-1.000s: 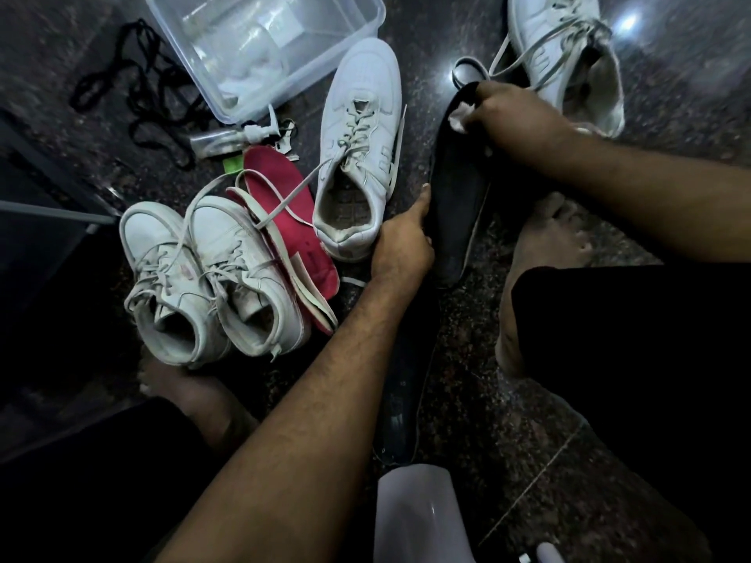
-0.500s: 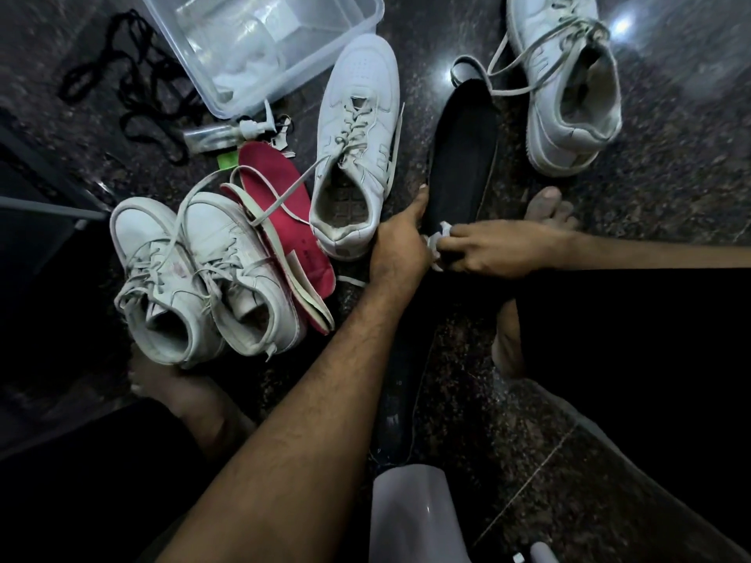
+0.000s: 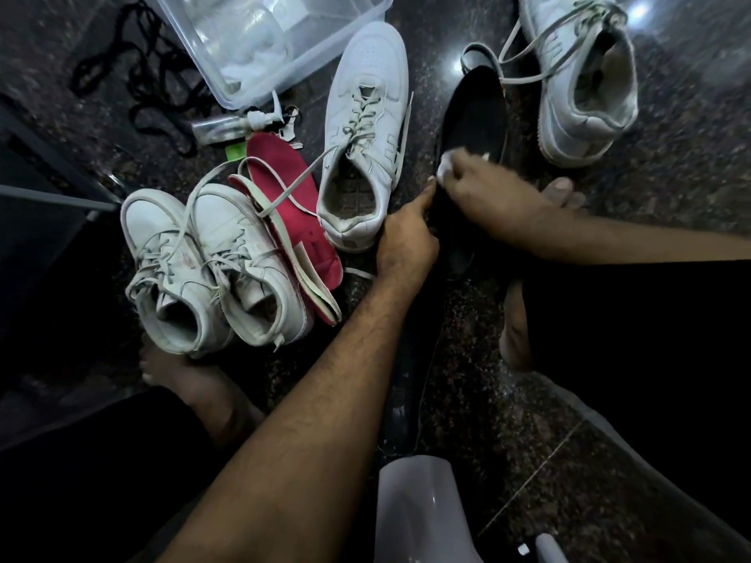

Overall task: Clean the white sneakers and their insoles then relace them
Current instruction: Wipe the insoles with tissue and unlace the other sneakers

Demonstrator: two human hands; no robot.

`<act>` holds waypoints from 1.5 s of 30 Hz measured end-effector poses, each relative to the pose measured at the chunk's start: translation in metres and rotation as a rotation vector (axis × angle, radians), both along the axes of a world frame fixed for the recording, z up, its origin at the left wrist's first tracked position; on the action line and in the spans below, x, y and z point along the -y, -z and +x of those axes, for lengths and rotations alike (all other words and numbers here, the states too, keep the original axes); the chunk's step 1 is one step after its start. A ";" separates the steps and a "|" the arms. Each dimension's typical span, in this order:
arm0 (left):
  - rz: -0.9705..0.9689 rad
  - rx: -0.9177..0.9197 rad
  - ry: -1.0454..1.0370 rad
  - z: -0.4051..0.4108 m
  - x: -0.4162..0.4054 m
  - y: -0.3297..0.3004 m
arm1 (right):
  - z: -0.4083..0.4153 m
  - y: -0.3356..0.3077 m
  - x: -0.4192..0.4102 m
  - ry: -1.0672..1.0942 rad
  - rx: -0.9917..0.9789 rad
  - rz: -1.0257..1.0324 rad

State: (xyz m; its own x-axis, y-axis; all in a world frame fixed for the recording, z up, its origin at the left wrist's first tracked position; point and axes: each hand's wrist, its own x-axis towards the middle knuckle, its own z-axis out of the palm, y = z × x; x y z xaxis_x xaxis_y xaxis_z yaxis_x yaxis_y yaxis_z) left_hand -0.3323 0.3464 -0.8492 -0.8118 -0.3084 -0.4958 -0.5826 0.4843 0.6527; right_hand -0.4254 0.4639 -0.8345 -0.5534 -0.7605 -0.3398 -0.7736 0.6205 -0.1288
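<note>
A black insole (image 3: 473, 111) lies on the dark floor between two white sneakers. My left hand (image 3: 404, 237) grips its near edge. My right hand (image 3: 487, 188) pinches a small white wipe (image 3: 447, 162) and presses it on the middle of the insole. One white sneaker (image 3: 365, 128) sits just left of the insole, another (image 3: 581, 79) at the far right with loose laces. A pair of white sneakers (image 3: 211, 266) stands at the left. Red insoles (image 3: 284, 205) lie between that pair and the middle sneaker.
A clear plastic tub (image 3: 227, 71) sits at the top, a small spray bottle (image 3: 231, 126) beside it, black laces (image 3: 134, 87) further left. Another black insole (image 3: 406, 384) lies under my left forearm. Bare feet (image 3: 516, 331) rest on the floor. A white object (image 3: 418, 518) stands at the bottom.
My right hand swept the wipe from the insole's far tip down to its near end, and has moved back up to the middle. My left hand stays on the insole's edge.
</note>
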 end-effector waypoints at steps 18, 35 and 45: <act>0.090 -0.054 -0.056 0.003 -0.001 0.002 | -0.007 -0.006 -0.026 -0.423 0.117 -0.183; 0.038 -0.031 -0.051 0.002 -0.004 0.001 | -0.027 -0.022 -0.059 -0.400 -0.006 -0.033; -0.020 -0.038 0.013 0.000 -0.007 0.003 | -0.055 -0.020 -0.039 -0.192 -0.098 -0.115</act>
State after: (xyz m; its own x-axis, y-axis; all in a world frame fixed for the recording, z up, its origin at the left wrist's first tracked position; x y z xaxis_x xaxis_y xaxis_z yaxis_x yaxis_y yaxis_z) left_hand -0.3322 0.3536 -0.8523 -0.8340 -0.3071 -0.4583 -0.5510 0.5052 0.6642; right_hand -0.4805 0.5032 -0.8149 -0.4209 -0.8855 -0.1966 -0.8883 0.4463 -0.1082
